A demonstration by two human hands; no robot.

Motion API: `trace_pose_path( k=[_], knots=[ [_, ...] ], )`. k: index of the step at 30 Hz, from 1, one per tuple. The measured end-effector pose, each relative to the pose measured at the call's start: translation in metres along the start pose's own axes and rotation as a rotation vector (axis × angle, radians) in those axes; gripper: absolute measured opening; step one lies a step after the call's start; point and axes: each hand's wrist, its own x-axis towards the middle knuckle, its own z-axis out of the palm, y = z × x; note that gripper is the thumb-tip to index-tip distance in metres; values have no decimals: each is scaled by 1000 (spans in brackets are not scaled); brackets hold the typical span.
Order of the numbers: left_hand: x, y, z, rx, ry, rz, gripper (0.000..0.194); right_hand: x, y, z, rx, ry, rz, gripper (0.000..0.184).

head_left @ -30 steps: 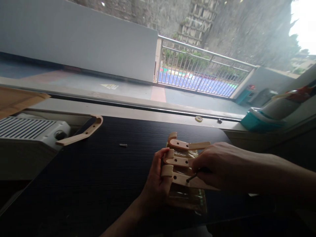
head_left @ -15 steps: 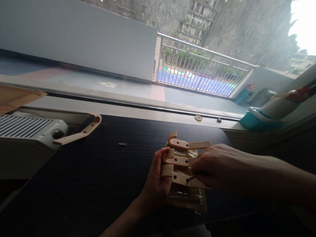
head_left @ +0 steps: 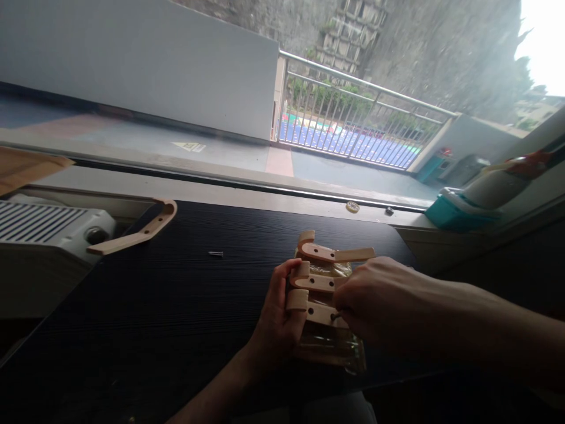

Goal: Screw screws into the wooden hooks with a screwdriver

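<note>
Three pale wooden hooks point(head_left: 318, 284) lie side by side across a plastic-wrapped piece point(head_left: 331, 347) on the dark table. My left hand point(head_left: 280, 315) grips the curved ends of the nearer two, fingers wrapped round them. My right hand point(head_left: 375, 297) is closed in a pinch over the straight part of the nearest hook point(head_left: 320, 314). From its fingertips a thin metal shaft point(head_left: 334, 317) reaches one of that hook's dark holes; whether it is a screw or a tool tip is hidden.
Another wooden hook point(head_left: 150, 231) lies at the table's far left edge, beside a white radiator point(head_left: 57, 227). A loose screw point(head_left: 216, 254) rests on the dark tabletop point(head_left: 189, 312). On the windowsill are a tape roll point(head_left: 352, 206), a small dark object point(head_left: 389, 210) and a teal container point(head_left: 454, 212).
My right hand has shifted slightly left and turned, covering more of the thin metal shaft. My left hand keeps its grip on the hooks. The whole view has tilted a little.
</note>
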Motion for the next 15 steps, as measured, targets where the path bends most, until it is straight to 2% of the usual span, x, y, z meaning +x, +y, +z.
trace_pose_path(
  k=[2,5,8,11,13,15],
  knots=[
    [0,0,0,11,9,-1,55,3,-2,1,-16,-26,-17,14],
    [1,0,-1,9,-1,-10,56,7,4,6,-20,24,29,19],
    [1,-1,-1,-4,-11,-12,57,11,16,15,-8,90,148,33],
    [1,-1,1,-20,-1,7,59,7,23,16,-3,125,272,33],
    [1,-1,2,-50,3,15,59,0,25,12,4,135,214,28],
    [1,0,3,-62,6,15,58,-10,26,5,26,137,86,24]
  ],
)
